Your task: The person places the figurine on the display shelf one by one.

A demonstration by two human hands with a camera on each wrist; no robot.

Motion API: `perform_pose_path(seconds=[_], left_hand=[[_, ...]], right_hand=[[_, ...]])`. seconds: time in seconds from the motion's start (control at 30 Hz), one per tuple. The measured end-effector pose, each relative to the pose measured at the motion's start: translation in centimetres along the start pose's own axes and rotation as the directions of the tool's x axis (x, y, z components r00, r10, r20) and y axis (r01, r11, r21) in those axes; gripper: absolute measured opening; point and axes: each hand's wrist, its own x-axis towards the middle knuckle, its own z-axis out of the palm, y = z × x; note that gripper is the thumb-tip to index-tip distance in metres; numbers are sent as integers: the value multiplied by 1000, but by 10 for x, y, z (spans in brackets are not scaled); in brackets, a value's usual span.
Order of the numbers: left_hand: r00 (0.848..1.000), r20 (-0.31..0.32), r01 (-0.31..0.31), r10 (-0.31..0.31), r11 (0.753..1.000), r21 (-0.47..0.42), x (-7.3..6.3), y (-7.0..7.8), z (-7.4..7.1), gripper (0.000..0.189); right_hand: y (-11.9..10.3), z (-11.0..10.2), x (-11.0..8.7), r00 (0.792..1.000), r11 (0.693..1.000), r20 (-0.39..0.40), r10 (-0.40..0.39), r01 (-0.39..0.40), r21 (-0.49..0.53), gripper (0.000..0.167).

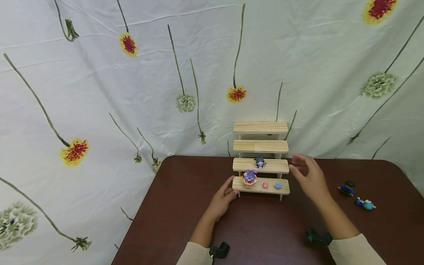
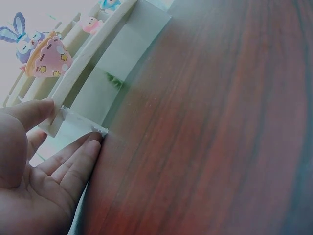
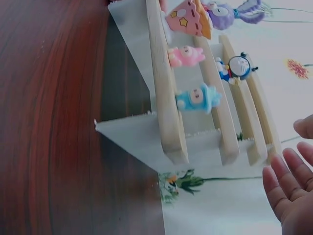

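Observation:
A four-step wooden shelf stand [image 1: 261, 146] with clear side supports stands at the table's back. My left hand [image 1: 221, 200] touches the left end of its lowest step, fingers mostly straight beside the support. My right hand [image 1: 311, 179] is off the stand's right side, fingers spread and holding nothing. On the lowest step sit a purple rabbit-eared figurine [image 1: 249, 177] in a pink cone-like base, a small pink figurine [image 3: 186, 56] and a small light-blue figurine [image 3: 199, 98]. A dark-haired figurine [image 1: 260, 162] in blue stands one step higher.
To the right on the dark brown table [image 1: 265, 228] are a dark-capped figurine [image 1: 346, 188] in blue and a blue-and-teal figurine [image 1: 366, 203] lying down. Behind the table hangs a white flower-printed cloth [image 1: 149, 84].

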Motion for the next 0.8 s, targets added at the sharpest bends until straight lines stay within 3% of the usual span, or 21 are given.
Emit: perform_pose_path(seconds=[0.8], left_hand=[[1000, -1, 2, -2, 1000, -5, -1, 1, 0, 65]], right_hand=[[22, -41, -29, 993, 998, -109, 55, -58, -33, 39]])
